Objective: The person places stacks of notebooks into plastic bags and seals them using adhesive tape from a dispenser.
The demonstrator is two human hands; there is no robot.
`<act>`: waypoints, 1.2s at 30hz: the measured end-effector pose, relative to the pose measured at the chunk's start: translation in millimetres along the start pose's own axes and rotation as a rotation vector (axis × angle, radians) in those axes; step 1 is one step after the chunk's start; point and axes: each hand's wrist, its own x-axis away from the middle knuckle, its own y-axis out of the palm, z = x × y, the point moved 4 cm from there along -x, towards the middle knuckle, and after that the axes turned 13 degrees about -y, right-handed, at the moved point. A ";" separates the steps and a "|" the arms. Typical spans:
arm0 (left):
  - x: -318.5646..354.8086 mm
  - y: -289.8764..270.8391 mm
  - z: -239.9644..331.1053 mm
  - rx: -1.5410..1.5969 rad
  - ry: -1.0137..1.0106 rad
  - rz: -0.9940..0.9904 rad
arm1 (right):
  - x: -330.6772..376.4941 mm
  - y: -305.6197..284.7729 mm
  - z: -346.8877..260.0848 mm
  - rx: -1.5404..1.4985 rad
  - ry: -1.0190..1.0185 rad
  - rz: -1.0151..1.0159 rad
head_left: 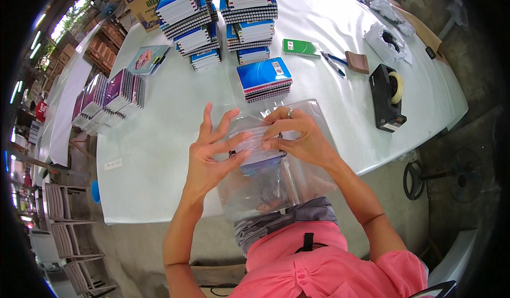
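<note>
In front of the nearest blue notebook stack (pixel 264 79), the left grip (pixel 208 152) and right grip (pixel 302 134) are grasping clear plastic (pixel 256 143).

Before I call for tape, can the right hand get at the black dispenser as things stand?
Likely yes: nothing stands between the right hand and the tape dispenser, though that hand is holding clear plastic.
</note>
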 end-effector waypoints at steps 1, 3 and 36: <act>-2.2 0.9 -2.8 0.002 0.000 0.001 | -2.4 -0.5 -0.1 0.001 0.000 -0.001; -7.7 1.1 -8.9 0.174 0.015 0.011 | -7.0 -0.6 2.3 -0.125 0.104 0.015; 3.6 -6.5 25.4 -0.746 0.102 -0.363 | -11.9 -9.7 -14.3 0.010 -0.097 -0.537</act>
